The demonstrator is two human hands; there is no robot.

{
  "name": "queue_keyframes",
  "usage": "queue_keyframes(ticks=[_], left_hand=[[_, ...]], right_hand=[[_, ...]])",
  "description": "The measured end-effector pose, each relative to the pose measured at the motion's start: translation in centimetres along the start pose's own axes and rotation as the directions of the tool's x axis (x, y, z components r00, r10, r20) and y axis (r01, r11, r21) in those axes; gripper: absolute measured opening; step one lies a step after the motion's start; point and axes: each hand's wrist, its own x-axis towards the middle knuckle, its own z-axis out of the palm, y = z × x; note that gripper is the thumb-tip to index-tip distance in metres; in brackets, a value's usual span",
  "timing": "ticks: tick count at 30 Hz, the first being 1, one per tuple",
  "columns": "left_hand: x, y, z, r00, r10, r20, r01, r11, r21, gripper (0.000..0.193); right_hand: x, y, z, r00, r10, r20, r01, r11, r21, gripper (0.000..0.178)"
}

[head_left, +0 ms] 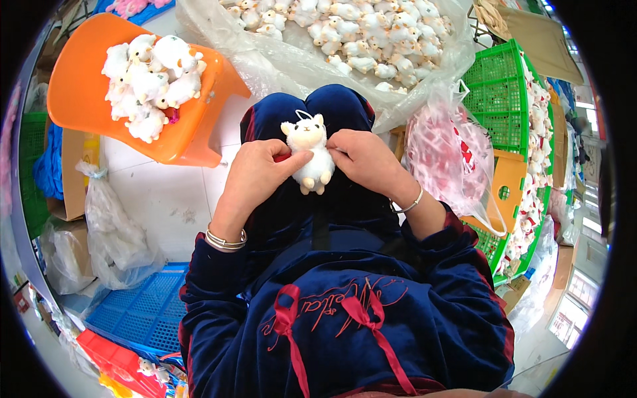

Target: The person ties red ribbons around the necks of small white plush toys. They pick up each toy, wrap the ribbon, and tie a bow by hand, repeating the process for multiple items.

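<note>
Facing up, the white plush toy point(318, 159) was held fast!
Left hand point(259, 169) clasped one side, thumb across its belly; right hand point(365, 160) pinched the other, over blue trousers point(275, 113).

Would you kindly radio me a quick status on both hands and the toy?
Left hand gripping one side of toy. Right hand pinching at its other side. Toy facing camera. Nothing visibly blocking.

One held toy point(316, 158), one orange chair point(76, 86)
</note>
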Motion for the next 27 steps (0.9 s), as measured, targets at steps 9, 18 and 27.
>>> queue_keyframes(ticks=[9, 18, 27], left_hand=[[0.2, -0.2, 0.7, 0.995, 0.095, -0.041, -0.097, 0.995, -0.038, 0.032], [0.6, 0.9, 0.8, 0.998, 0.058, 0.024, -0.06, 0.994, 0.092, 0.031], [1.2, 0.7, 1.2, 0.992, 0.117, -0.054, -0.119, 0.992, -0.032, 0.027]], right_hand=[[-0.5, -1.0, -0.8, 0.992, 0.125, 0.033, -0.129, 0.959, 0.25, 0.021], [-1.0, -0.8, -0.5, 0.991, 0.118, -0.057, -0.109, 0.984, 0.144, 0.02], [0.9, -0.8, 0.3, 0.984, -0.071, -0.161, 0.072, 0.997, -0.002, 0.013]])
